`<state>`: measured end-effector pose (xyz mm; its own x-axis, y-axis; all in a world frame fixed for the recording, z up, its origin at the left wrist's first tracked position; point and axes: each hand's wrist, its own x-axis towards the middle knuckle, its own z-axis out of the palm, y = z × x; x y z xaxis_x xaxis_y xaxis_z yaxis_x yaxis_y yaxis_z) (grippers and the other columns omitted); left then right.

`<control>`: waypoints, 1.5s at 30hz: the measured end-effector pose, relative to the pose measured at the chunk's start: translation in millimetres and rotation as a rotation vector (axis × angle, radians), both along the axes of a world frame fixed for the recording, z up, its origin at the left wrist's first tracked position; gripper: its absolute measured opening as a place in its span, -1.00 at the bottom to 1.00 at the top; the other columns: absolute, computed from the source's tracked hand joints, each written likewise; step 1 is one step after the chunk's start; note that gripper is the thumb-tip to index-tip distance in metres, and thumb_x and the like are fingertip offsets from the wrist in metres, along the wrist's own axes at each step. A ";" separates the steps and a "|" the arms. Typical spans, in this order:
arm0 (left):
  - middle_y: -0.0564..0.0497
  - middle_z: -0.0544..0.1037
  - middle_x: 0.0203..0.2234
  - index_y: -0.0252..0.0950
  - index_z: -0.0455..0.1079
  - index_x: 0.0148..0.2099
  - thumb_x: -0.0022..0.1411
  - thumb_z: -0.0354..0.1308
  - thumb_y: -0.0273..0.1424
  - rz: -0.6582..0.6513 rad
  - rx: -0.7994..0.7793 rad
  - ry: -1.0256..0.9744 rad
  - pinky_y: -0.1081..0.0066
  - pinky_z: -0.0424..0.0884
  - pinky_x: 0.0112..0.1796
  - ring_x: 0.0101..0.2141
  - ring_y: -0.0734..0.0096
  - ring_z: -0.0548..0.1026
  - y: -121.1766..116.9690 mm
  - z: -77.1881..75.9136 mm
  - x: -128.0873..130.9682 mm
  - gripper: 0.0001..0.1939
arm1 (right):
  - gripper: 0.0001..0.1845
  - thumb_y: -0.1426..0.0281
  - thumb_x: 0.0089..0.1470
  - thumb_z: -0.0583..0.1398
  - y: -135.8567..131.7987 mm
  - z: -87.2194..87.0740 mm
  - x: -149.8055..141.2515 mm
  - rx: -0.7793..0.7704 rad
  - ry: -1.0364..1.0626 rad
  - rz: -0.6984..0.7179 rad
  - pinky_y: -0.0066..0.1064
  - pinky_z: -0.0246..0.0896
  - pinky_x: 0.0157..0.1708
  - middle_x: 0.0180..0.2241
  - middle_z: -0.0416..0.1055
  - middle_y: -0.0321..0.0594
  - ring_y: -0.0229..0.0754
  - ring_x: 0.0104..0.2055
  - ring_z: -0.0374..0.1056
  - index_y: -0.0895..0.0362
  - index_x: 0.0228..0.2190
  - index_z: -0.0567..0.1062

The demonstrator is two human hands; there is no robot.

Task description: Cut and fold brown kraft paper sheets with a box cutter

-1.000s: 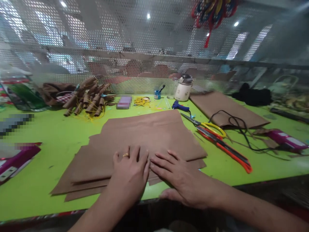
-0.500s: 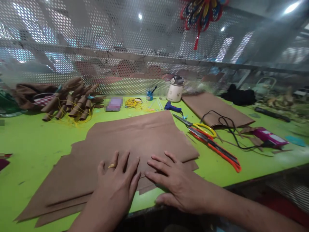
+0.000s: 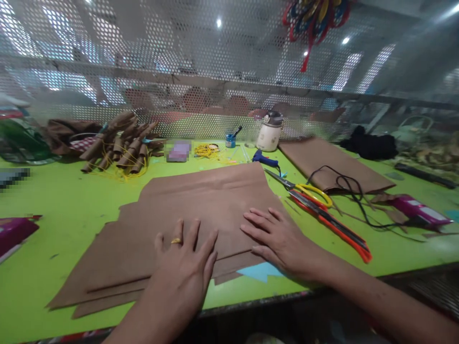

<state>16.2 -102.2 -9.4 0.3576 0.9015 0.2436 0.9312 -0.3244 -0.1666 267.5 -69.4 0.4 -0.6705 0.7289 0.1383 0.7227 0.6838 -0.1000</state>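
Layered brown paper sheets (image 3: 143, 243) lie spread over the green table. My left hand (image 3: 186, 258) rests palm down on their near part, fingers spread, a gold ring on one finger. Lying on the right part of the stack is my right hand (image 3: 272, 239), fingers stretched out and slightly apart. A light-blue paper scrap (image 3: 260, 272) peeks out beside its thumb, over the near edge of the paper. To the right lie yellow-handled scissors (image 3: 311, 193) and an orange-and-black utility knife (image 3: 333, 227).
Behind the sheets are a blue glue gun (image 3: 265, 158), a white bottle (image 3: 269, 134), a blue jar (image 3: 230, 140) and yellow string (image 3: 207, 151). Rolled brown paper tubes (image 3: 125, 148) lie at the back left. Folded brown paper (image 3: 333, 162) and a black cord (image 3: 353, 191) occupy the right.
My right hand has slid right and a little away from me across the paper, and the light-blue scrap has come into sight. The left hand stays flat. The view has shifted left.
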 end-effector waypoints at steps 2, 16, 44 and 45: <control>-0.28 0.36 0.17 -0.05 0.40 0.16 0.34 -0.08 -0.39 0.006 0.008 0.010 -0.35 0.21 -0.08 0.13 -0.39 0.29 -0.8 -0.4 -0.1 -0.58 | -0.51 0.16 0.32 -0.05 2.3 -1.1 0.6 -0.007 -0.010 0.009 0.11 -0.13 0.25 0.30 0.11 -0.15 -0.01 0.35 -0.05 -0.01 0.21 0.26; -0.32 0.39 0.13 -0.09 0.41 0.15 0.34 -0.10 -0.37 -0.038 0.077 0.001 -0.39 0.23 -0.12 0.10 -0.43 0.32 1.7 -5.5 -1.9 -0.58 | -0.53 0.16 0.31 -0.02 0.6 -0.7 -0.4 -0.035 0.029 -0.030 0.12 -0.15 0.25 0.30 0.12 -0.26 -0.05 0.35 -0.05 -0.10 0.20 0.26; -0.18 0.49 0.01 -0.27 0.44 0.01 0.37 -0.07 -0.40 -0.278 -0.063 -0.181 -0.15 0.29 0.03 0.08 -0.04 0.37 -20.6 21.2 5.8 -0.70 | -0.31 0.02 0.27 -0.02 -19.7 5.4 -25.1 -0.238 0.011 0.297 0.05 -0.28 0.33 0.34 -0.02 -0.19 -0.05 0.40 -0.20 0.08 0.30 0.09; -0.15 0.52 -0.05 -0.30 0.45 -0.02 0.36 -0.05 -0.41 -0.326 -0.062 -0.207 -0.05 0.34 0.03 0.03 0.04 0.41 -23.8 21.6 6.5 -0.71 | -0.32 0.03 0.27 -0.02 -20.0 5.5 -25.9 -0.237 0.024 0.294 0.05 -0.28 0.34 0.34 -0.01 -0.18 -0.05 0.39 -0.19 0.09 0.29 0.10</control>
